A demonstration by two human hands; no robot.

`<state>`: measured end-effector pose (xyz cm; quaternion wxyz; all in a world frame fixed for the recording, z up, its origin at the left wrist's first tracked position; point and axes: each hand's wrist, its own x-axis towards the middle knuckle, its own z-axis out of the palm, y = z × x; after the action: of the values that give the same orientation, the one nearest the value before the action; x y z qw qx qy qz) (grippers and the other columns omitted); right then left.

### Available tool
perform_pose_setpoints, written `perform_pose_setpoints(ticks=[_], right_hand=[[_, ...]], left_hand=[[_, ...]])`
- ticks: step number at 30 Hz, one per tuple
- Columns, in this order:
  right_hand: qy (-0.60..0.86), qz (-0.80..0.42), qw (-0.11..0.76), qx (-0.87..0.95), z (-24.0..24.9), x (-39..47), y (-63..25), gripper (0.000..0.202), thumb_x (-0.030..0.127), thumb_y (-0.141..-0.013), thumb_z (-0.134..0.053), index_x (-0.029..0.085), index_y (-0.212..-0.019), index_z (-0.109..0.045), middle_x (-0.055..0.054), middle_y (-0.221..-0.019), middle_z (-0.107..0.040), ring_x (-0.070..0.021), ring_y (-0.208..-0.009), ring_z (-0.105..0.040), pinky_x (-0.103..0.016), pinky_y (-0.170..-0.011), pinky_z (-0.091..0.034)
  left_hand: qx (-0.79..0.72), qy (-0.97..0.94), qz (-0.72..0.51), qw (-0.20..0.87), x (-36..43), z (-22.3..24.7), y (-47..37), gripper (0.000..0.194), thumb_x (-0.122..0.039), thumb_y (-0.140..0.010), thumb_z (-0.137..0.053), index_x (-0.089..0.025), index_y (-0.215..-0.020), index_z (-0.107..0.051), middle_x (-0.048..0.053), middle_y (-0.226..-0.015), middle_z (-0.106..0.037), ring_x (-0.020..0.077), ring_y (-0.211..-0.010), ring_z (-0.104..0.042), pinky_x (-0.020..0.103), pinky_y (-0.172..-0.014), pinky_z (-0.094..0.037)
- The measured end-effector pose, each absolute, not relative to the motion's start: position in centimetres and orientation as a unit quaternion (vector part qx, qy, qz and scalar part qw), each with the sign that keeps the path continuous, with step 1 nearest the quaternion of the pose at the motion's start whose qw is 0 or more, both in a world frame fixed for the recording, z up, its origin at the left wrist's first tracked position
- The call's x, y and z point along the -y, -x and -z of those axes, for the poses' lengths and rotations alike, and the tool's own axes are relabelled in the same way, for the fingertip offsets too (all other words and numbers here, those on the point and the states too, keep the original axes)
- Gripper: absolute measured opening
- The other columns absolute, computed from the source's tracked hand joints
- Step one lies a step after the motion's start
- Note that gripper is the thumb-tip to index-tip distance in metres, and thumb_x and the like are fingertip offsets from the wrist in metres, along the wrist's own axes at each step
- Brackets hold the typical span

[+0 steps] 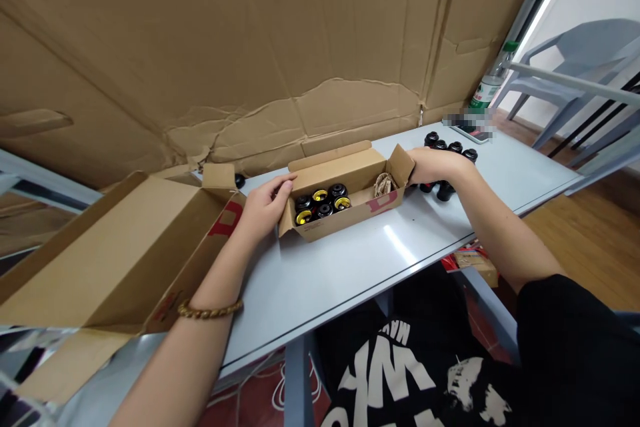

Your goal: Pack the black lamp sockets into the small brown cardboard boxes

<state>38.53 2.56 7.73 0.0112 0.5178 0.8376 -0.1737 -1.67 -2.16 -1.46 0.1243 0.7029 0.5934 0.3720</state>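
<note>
An open cardboard box [345, 221] sits on the table with several black round parts [325, 209] at its left end, some with yellow centres [320, 195]. Crumpled brown paper [384, 185] lies in its right end. My left hand [267, 205] grips the box's left end, thumb near the rim. At the opposite end, my right hand [427, 167] closes on the raised end flap [401, 163], its fingertips partly hidden. Several more black parts [455, 147] stand on the table just beyond and below the right hand.
A larger open cardboard box [115, 247] lies at the left, beside my left forearm. Tall cardboard [300, 33] backs the table [320, 293]. At the far right end are a phone [473, 132] and a bottle [486, 90]; a plastic chair [595, 47] stands beyond.
</note>
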Motion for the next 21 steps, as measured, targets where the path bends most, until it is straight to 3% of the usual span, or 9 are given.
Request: perform_pose_setpoints(ticks=[2, 5, 7, 10, 13, 15, 17, 21], right_hand=[[-0.499, 0.141, -0.037, -0.854, -8.6, -3.2, -39.3, 0.020, 0.029, -0.080, -0.078, 0.024, -0.098, -0.082, -0.011, -0.102, -0.084, -0.0342, -0.096, -0.077, -0.044, -0.086, -0.059], [-0.465, 0.096, -0.219, -0.853, -11.1, -3.8, -40.2, 0.035, 0.034, -0.088, -0.073, 0.025, -0.121, -0.081, -0.012, -0.121, -0.082, -0.0371, -0.116, -0.074, -0.053, -0.103, -0.058], [-0.439, 0.111, -0.348, -0.821, -12.7, -3.5, -39.8, 0.034, 0.041, -0.096, -0.068, 0.024, -0.123, -0.079, -0.011, -0.119, -0.080, -0.0338, -0.111, -0.074, -0.052, -0.100, -0.059], [-0.363, 0.259, -0.471, -0.761, -13.1, -2.4, -37.0, 0.032, 0.049, -0.103, -0.059, 0.022, -0.110, -0.076, -0.008, -0.102, -0.073, -0.0222, -0.084, -0.069, -0.040, -0.077, -0.059], [-0.270, 0.474, -0.457, -0.702, -10.8, -1.5, -33.2, 0.038, 0.057, -0.099, -0.067, 0.019, -0.098, -0.070, -0.006, -0.091, -0.063, -0.0153, -0.071, -0.058, -0.031, -0.061, -0.049], [-0.229, 0.570, -0.393, -0.684, -8.7, -1.2, -31.3, 0.046, 0.063, -0.092, -0.077, 0.019, -0.101, -0.068, -0.005, -0.093, -0.062, -0.0147, -0.074, -0.058, -0.030, -0.063, -0.048], [-0.219, 0.583, -0.345, -0.702, -6.9, -1.2, -30.4, 0.049, 0.061, -0.088, -0.083, 0.019, -0.111, -0.069, -0.004, -0.096, -0.064, -0.0150, -0.079, -0.059, -0.030, -0.069, -0.050], [-0.248, 0.474, -0.330, -0.777, -5.1, -1.7, -30.5, 0.046, 0.052, -0.088, -0.085, 0.020, -0.116, -0.068, -0.005, -0.106, -0.068, -0.0194, -0.091, -0.064, -0.034, -0.080, -0.052]], left_hand=[[-0.591, -0.705, -0.372, 0.123, 2.1, 1.6, 1.7, 0.061, -0.061, -0.102, -0.050, -0.017, -0.131, -0.082, 0.014, -0.133, -0.081, 0.0365, -0.128, -0.073, 0.049, -0.114, -0.057], [-0.590, -0.705, -0.374, 0.121, 2.0, 1.6, 1.7, 0.061, -0.061, -0.102, -0.051, -0.018, -0.131, -0.082, 0.013, -0.133, -0.082, 0.0367, -0.129, -0.074, 0.050, -0.115, -0.056], [-0.590, -0.705, -0.375, 0.120, 2.0, 1.6, 1.7, 0.062, -0.061, -0.102, -0.050, -0.018, -0.132, -0.082, 0.013, -0.134, -0.082, 0.0373, -0.130, -0.073, 0.051, -0.116, -0.056], [-0.591, -0.706, -0.369, 0.125, 2.0, 1.5, 1.6, 0.064, -0.063, -0.102, -0.049, -0.017, -0.132, -0.082, 0.014, -0.135, -0.081, 0.0379, -0.131, -0.073, 0.051, -0.116, -0.055], [-0.592, -0.706, -0.365, 0.131, 2.2, 1.2, 1.5, 0.065, -0.063, -0.102, -0.048, -0.016, -0.132, -0.082, 0.014, -0.136, -0.081, 0.0377, -0.132, -0.073, 0.050, -0.115, -0.056], [-0.593, -0.705, -0.366, 0.133, 2.4, 1.0, 1.4, 0.066, -0.063, -0.102, -0.048, -0.016, -0.132, -0.082, 0.013, -0.137, -0.081, 0.0372, -0.132, -0.073, 0.049, -0.115, -0.056], [-0.593, -0.705, -0.366, 0.132, 2.5, 0.9, 1.3, 0.065, -0.062, -0.102, -0.048, -0.016, -0.132, -0.082, 0.013, -0.137, -0.081, 0.0368, -0.132, -0.073, 0.049, -0.115, -0.057], [-0.593, -0.707, -0.363, 0.128, 2.5, 0.9, 1.4, 0.064, -0.062, -0.102, -0.048, -0.015, -0.131, -0.082, 0.013, -0.136, -0.081, 0.0363, -0.132, -0.073, 0.048, -0.114, -0.057]])
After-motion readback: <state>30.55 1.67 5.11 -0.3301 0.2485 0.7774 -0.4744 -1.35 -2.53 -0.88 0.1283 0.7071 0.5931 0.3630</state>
